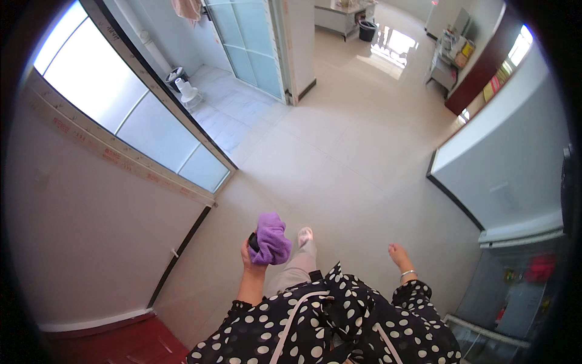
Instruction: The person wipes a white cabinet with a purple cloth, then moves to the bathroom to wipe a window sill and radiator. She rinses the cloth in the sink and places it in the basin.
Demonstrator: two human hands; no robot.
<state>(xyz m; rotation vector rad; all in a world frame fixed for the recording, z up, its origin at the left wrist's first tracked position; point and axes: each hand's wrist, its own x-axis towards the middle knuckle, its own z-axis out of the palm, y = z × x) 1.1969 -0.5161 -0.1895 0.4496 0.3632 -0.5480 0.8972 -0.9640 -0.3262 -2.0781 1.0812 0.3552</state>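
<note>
My left hand (250, 257) holds a bunched purple cloth (272, 241) in front of my body, left of centre. A small black object (253, 242) shows between the hand and the cloth; what it is I cannot tell. Lower right of the centre, my right hand (399, 255) hangs over the tiled floor with a bracelet at its wrist. It touches nothing that I can see, and its fingers are too small and foreshortened to read. One foot in a light shoe (305, 235) is forward on the floor.
At left, a frosted glass sliding door (159, 125) borders a tiled room holding a bin (175, 78) and a white object (188, 93). A wall corner (434, 164) stands at right, above a glass-fronted cabinet (509, 291). Farther off are a black bin (367, 31) and a loaded shelf (443, 68).
</note>
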